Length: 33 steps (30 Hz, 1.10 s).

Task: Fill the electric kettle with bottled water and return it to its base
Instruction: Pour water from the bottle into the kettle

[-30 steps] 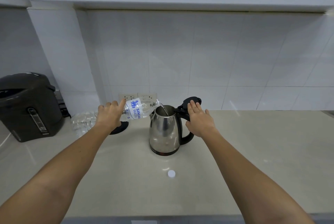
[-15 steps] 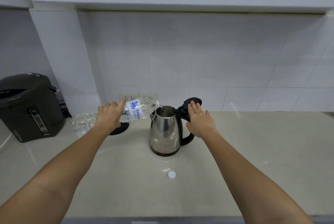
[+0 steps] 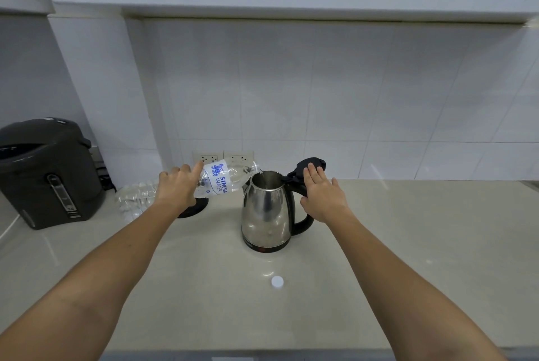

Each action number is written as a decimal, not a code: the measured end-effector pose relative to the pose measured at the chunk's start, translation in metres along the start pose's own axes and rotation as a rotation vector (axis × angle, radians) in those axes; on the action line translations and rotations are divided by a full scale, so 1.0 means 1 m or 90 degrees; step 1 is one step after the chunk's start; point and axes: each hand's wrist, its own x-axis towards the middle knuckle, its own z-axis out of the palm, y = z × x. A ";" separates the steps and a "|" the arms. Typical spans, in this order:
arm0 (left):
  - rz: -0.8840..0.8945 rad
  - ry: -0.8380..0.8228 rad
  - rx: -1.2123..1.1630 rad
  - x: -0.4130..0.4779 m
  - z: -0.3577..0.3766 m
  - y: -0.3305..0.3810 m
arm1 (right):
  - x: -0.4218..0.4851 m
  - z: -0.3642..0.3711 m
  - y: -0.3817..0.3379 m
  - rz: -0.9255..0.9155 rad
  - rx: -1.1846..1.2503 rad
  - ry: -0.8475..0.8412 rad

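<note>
A steel electric kettle (image 3: 265,214) with a black handle stands on the counter, its black lid (image 3: 309,163) flipped up. My left hand (image 3: 178,188) grips a clear water bottle (image 3: 224,179) tilted nearly level, its mouth over the kettle's opening with a thin stream running in. My right hand (image 3: 323,194) rests flat with fingers spread against the kettle's handle and lid hinge. The black kettle base (image 3: 194,210) lies behind my left hand, mostly hidden. The white bottle cap (image 3: 277,282) lies on the counter in front of the kettle.
A dark hot-water dispenser (image 3: 49,174) stands at the far left. A wrapped pack of water bottles (image 3: 135,200) lies against the wall beside it. Wall sockets (image 3: 223,158) sit behind the bottle. The pale counter (image 3: 408,244) stretches to the right.
Both hands and the kettle hold almost the same place. The bottle stays tilted over the opening while water keeps running in.
</note>
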 end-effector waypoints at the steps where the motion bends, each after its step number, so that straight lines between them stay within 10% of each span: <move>1: -0.002 -0.001 -0.005 0.000 0.000 0.000 | 0.000 0.000 0.000 0.001 0.000 -0.001; 13: -0.046 -0.001 -0.185 -0.009 0.004 0.012 | 0.000 0.002 -0.002 0.006 0.003 0.009; 33: -0.391 0.133 -0.935 -0.073 0.059 0.061 | 0.003 0.029 -0.018 0.046 -0.035 0.060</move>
